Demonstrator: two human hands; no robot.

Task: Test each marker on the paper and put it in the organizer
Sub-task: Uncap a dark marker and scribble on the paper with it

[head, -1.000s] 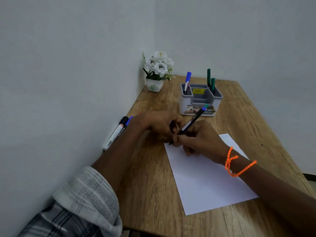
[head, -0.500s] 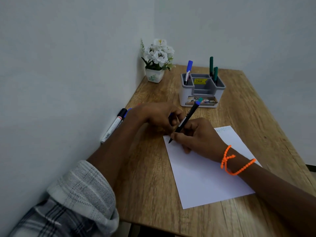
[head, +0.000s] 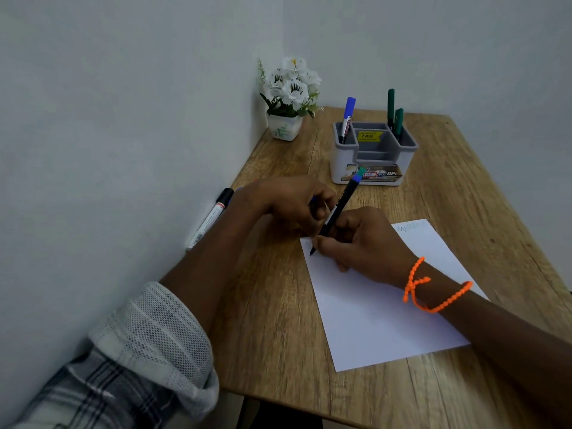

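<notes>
My right hand (head: 365,243) grips a black marker (head: 343,199) with a blue end, tilted, its tip touching the top left corner of the white paper (head: 371,320). Right beside it, my left hand (head: 288,199) rests curled on the table, a small blue piece that looks like the cap showing between its fingers. The grey and white organizer (head: 337,162) stands behind the hands. It holds a blue-capped marker (head: 348,116) on its left and two green markers (head: 391,106) on its right. A faint scribble (head: 410,226) marks the paper's top right corner.
A white marker with a black cap (head: 210,218) lies along the wall at the table's left edge, another partly hidden behind my left wrist. A pot of white flowers (head: 286,125) sits in the back left corner. Walls close the left and far sides.
The marker tip has come down a little onto the paper's corner. Both hands stay nearly where they were. The view has tilted so the organizer sits higher in frame.
</notes>
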